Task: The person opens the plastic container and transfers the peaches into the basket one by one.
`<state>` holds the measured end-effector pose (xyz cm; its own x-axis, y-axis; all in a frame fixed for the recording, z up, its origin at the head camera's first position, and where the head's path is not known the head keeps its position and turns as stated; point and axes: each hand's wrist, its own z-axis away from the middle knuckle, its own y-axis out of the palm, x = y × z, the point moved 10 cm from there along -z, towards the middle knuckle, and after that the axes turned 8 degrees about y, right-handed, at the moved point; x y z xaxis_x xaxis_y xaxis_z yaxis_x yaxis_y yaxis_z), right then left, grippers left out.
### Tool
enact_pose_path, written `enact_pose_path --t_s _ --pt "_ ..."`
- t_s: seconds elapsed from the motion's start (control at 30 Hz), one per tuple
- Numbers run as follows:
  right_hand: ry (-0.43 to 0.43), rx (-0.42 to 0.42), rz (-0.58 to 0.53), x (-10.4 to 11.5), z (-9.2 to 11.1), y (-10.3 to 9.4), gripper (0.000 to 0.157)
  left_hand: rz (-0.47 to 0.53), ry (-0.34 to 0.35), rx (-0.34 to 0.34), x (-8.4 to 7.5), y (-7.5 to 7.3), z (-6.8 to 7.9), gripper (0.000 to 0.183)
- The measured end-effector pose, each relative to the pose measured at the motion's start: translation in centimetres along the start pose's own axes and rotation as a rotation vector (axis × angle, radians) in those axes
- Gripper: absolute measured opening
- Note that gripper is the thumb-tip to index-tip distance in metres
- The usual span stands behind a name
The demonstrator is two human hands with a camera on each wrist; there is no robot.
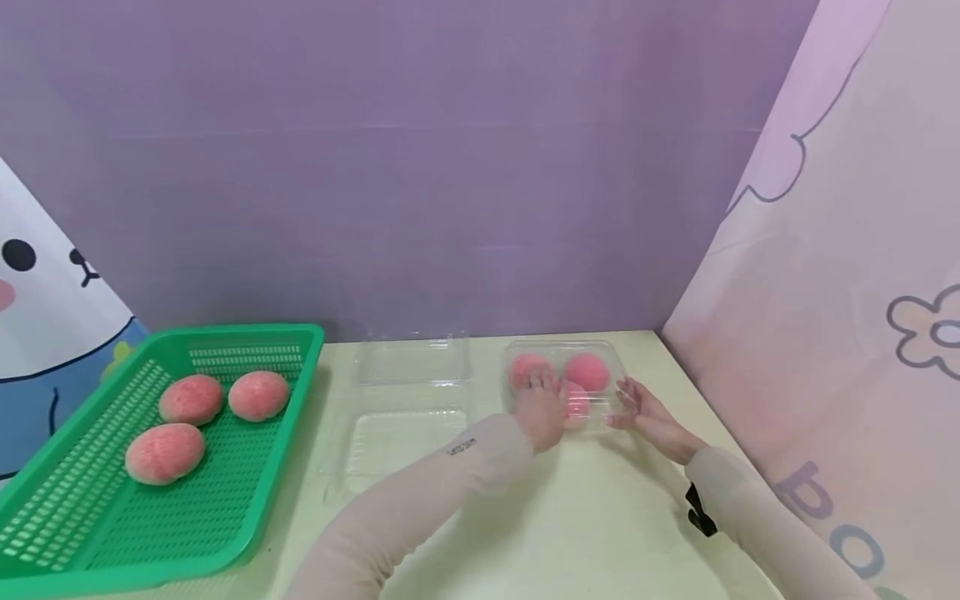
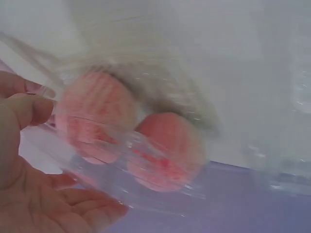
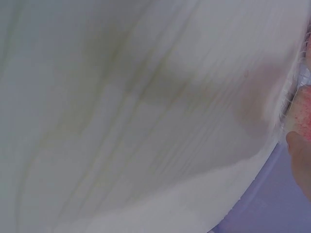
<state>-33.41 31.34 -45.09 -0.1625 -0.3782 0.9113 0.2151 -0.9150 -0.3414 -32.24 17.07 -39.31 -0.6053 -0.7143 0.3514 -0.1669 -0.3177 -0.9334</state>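
Observation:
A clear plastic clamshell box point(image 1: 600, 350) stands toward the back right of the table, with three pink peaches point(image 1: 587, 372) inside. My left hand point(image 1: 540, 412) lies over the box's lid on its left part, fingers extended. In the left wrist view, two peaches point(image 2: 97, 116) show through the plastic, beside my thumb and outstretched fingers. At the right side of the box, my right hand point(image 1: 656, 421) touches the edge with fingers spread. Only a fingertip of it and part of a peach point(image 3: 301, 116) appear in the right wrist view.
To the left, a green plastic basket point(image 1: 258, 500) holds three more peaches point(image 1: 165, 454). Between basket and filled box lies another clear clamshell box point(image 1: 408, 433), its lid folded back. A purple wall point(image 1: 450, 208) closes the back, and a printed pink panel point(image 1: 847, 317) stands at right.

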Motion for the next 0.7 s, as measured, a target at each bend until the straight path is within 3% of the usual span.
enact_pose_path --t_s 0.17,0.3,0.53,0.7 --pt "0.003 0.002 -0.015 0.0 -0.2 0.0 0.097 0.041 0.031 -0.033 -1.4 -1.6 -1.0 0.052" --pt "0.007 -0.002 -0.020 -0.1 -0.1 -0.1 0.096 0.086 0.033 -0.019 -2.3 -2.3 -2.1 0.054" --pt "0.012 -0.018 -0.024 -0.2 -0.2 -0.1 0.097 -0.008 0.070 -0.017 -3.4 -2.2 -4.4 0.059" --pt "0.017 -0.033 -0.015 -0.1 -0.1 -0.3 0.097 -0.044 0.080 -0.013 -3.7 -2.3 -5.0 0.057"
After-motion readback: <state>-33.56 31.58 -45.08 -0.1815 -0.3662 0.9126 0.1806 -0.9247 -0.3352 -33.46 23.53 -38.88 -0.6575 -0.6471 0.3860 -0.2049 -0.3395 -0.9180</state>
